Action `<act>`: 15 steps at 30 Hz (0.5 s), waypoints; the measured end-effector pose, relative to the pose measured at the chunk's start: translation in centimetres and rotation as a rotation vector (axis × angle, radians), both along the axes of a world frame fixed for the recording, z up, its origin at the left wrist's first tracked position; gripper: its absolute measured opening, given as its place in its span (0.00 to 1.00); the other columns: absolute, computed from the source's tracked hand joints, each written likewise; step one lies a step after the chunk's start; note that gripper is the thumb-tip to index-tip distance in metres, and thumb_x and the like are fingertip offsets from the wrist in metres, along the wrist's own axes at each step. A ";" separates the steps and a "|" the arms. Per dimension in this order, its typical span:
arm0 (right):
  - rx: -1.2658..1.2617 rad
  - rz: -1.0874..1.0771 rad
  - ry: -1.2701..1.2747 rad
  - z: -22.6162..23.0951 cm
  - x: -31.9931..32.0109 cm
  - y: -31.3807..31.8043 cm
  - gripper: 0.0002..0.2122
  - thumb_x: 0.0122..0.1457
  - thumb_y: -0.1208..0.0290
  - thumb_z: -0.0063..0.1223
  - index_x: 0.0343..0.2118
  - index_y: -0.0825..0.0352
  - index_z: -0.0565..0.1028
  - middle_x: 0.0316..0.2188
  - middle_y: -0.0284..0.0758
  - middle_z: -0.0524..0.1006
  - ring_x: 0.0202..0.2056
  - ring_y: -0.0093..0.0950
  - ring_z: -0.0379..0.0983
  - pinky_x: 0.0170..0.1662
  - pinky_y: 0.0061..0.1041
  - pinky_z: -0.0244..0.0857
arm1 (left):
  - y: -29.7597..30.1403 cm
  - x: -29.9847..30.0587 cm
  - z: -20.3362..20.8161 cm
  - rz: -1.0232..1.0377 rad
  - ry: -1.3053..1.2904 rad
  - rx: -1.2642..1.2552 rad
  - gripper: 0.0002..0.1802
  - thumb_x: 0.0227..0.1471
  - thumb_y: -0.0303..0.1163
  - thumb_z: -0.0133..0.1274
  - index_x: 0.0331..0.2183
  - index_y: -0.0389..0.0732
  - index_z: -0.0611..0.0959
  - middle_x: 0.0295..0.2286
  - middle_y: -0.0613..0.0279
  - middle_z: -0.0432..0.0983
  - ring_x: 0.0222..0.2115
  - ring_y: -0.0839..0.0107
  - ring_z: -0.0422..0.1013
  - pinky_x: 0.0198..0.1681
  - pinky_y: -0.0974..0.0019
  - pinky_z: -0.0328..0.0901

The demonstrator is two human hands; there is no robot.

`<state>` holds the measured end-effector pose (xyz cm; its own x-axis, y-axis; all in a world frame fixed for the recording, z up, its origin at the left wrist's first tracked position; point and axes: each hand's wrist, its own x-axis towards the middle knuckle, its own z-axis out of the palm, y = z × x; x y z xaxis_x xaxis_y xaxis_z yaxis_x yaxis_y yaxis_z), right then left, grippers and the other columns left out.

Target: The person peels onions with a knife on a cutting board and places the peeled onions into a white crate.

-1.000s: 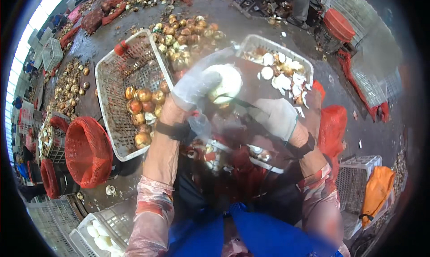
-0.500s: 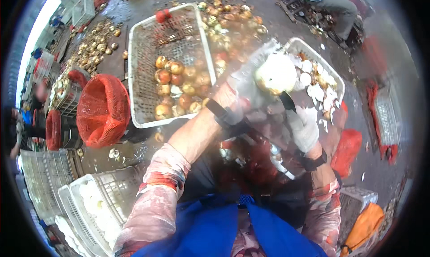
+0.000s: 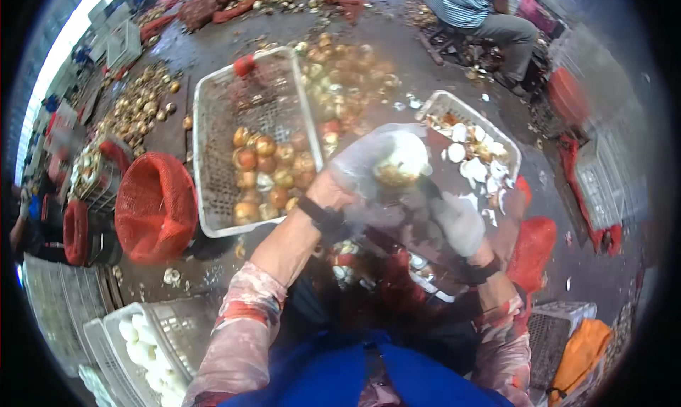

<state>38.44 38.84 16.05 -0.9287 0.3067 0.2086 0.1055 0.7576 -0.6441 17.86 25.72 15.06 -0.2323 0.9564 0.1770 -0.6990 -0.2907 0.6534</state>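
Observation:
A large, pale, partly peeled onion (image 3: 407, 158) sits in the grip of my gloved left hand (image 3: 358, 157), in front of my body. Brownish skin shows on its lower side. My right hand (image 3: 460, 224), in a whitish glove, is closed around a knife (image 3: 430, 190) whose dark blade points up at the onion's lower right. Blur hides whether the blade touches it. Beyond my hands, to the right, a white crate (image 3: 516, 146) holds pale peels and onion scraps. Left of my left forearm stands a larger white crate (image 3: 197, 144) with unpeeled brown onions (image 3: 264, 162).
Loose onions (image 3: 340, 80) lie on the floor behind the large crate. A red mesh-lined basket (image 3: 152, 212) stands at left, with a crate of peeled onions (image 3: 149, 350) nearer me. A red sack (image 3: 533, 247) lies at right. Another person (image 3: 489, 24) sits at the far right.
My view has tilted up, so the scene sits lower and more floor shows at the back. Both hands keep their hold; the onion has turned, showing more brown underneath.

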 end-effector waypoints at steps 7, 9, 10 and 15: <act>0.136 -0.063 0.175 -0.3 0.6 -0.4 0.09 0.51 0.71 0.55 0.36 0.63 0.78 0.28 0.43 0.77 0.27 0.45 0.74 0.30 0.36 0.69 | 0.6 1.6 1.7 0.005 -0.099 -0.061 0.34 0.54 0.46 0.56 0.56 0.37 0.70 0.44 0.52 0.75 0.44 0.54 0.75 0.40 0.56 0.74; 0.196 -0.044 0.202 -0.1 0.8 -0.3 0.09 0.50 0.72 0.56 0.36 0.64 0.78 0.28 0.42 0.77 0.27 0.44 0.75 0.30 0.37 0.69 | 0.5 2.1 2.7 -0.046 -0.175 -0.074 0.34 0.55 0.47 0.55 0.56 0.36 0.70 0.45 0.51 0.75 0.43 0.52 0.75 0.43 0.54 0.73; 0.181 -0.050 0.241 -0.2 0.8 -0.4 0.08 0.55 0.69 0.55 0.35 0.64 0.77 0.24 0.41 0.77 0.25 0.43 0.74 0.29 0.35 0.68 | 0.6 2.3 2.8 -0.052 -0.178 -0.075 0.34 0.55 0.47 0.55 0.56 0.36 0.70 0.45 0.51 0.75 0.43 0.52 0.75 0.43 0.54 0.73; -0.292 -0.078 -0.045 0.5 1.2 -1.3 0.15 0.64 0.58 0.46 0.35 0.67 0.76 0.16 0.41 0.73 0.20 0.38 0.71 0.27 0.31 0.63 | 1.5 2.6 2.7 -0.155 -0.301 -0.139 0.30 0.58 0.49 0.50 0.54 0.37 0.72 0.45 0.52 0.76 0.44 0.55 0.75 0.46 0.55 0.72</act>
